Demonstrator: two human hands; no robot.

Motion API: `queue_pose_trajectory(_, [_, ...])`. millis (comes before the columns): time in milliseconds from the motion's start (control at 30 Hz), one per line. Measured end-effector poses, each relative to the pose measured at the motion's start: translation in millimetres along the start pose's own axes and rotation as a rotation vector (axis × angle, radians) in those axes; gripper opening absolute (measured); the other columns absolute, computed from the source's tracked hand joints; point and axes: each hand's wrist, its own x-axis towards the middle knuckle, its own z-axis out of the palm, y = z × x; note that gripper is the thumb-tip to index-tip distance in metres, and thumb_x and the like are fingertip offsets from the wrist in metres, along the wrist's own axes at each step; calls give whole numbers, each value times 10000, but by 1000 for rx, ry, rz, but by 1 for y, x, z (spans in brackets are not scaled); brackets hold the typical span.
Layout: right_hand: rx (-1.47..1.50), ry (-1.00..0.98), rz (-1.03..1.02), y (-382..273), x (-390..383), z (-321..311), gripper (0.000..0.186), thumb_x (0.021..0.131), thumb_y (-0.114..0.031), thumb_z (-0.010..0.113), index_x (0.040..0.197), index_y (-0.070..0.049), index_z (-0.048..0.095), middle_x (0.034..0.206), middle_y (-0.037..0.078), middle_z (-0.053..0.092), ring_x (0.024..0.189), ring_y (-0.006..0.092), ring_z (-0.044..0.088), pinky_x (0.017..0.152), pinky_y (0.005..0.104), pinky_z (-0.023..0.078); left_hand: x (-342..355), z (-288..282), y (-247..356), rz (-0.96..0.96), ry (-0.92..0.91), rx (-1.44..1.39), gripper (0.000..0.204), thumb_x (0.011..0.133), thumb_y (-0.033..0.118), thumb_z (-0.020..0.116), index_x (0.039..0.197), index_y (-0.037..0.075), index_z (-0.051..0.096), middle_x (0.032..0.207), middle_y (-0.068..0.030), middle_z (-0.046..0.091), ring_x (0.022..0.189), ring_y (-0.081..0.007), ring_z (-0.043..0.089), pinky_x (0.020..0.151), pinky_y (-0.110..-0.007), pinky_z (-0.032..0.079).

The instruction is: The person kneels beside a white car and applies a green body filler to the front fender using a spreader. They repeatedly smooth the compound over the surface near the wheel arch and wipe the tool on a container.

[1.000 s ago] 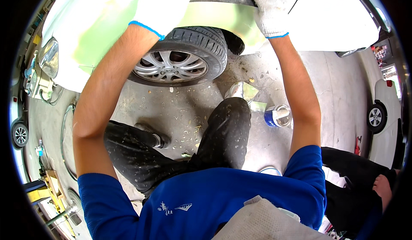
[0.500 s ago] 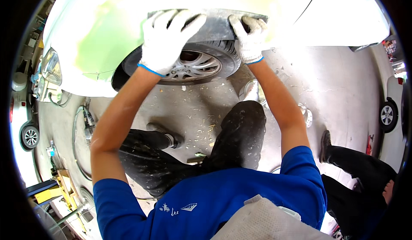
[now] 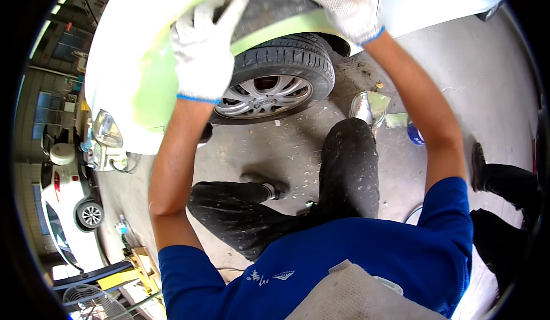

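Observation:
Both my hands wear white work gloves with blue cuffs. My left hand (image 3: pixel 205 51) lies flat with fingers spread on the white car body (image 3: pixel 132 28), over a pale green patch (image 3: pixel 152 94) above the wheel arch. My right hand (image 3: pixel 338 2) presses flat on a grey sanded strip (image 3: pixel 269 2) of the fender, right of the left hand. Below both hands sits the car's front tyre with a silver alloy rim (image 3: pixel 269 94). I crouch close to the wheel, dark trousers and a blue shirt below.
A metal tin (image 3: pixel 362 107) and a blue container (image 3: pixel 415 135) stand on the stained concrete floor right of the tyre. Another person's dark legs and shoe (image 3: pixel 498 177) are at the right. A white car (image 3: pixel 69 205) is parked at the far left, a fan (image 3: pixel 91 303) low left.
The view has dropped, so the tyre sits lower in frame. My left hand slid left and down onto the green patch; my right hand moved right along the grey strip.

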Motion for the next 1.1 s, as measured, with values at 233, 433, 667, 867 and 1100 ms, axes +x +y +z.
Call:
queue_pose_trajectory(233, [36,11,78,6,15,12,576,822,-129,650,1355,-348,670,1163,7,615,1095,249,556,991,449,472,19,29,-15,-73,-67,49,855,766,-84,637,1467,401,578,1377,-50,582,1214,-362,551,1059,-490,501])
queue_pose_trajectory(433, [64,15,142,-30,-31,26,562,824,-140,648,1345,-350,676,1161,6,615,1095,245,556,989,447,470,-9,33,0,-3,-104,24,882,697,-100,635,1432,387,625,1295,-85,623,1113,-370,600,1004,-497,524])
queue_pose_trajectory(667, [17,61,152,-69,-100,64,526,832,-165,645,1315,-368,696,1147,-9,610,1090,225,551,991,436,459,-66,76,12,151,114,-12,653,795,-61,604,1324,307,715,1195,-43,628,1044,-286,629,914,-442,514])
queue_pose_trajectory(867, [67,12,222,-99,-138,66,570,813,-122,665,1334,-352,691,1180,13,586,1088,238,556,996,443,489,-105,101,34,109,92,70,453,839,138,704,1239,348,734,1203,39,583,1078,-219,574,886,-399,507])
queue_pose_trajectory(1100, [144,-288,280,-114,-143,3,492,881,-186,613,1354,-303,678,1256,7,607,1157,234,577,1040,446,479,-136,63,70,-62,-217,-165,719,747,-40,647,1399,261,651,1316,-42,571,1196,-327,542,1035,-481,440])
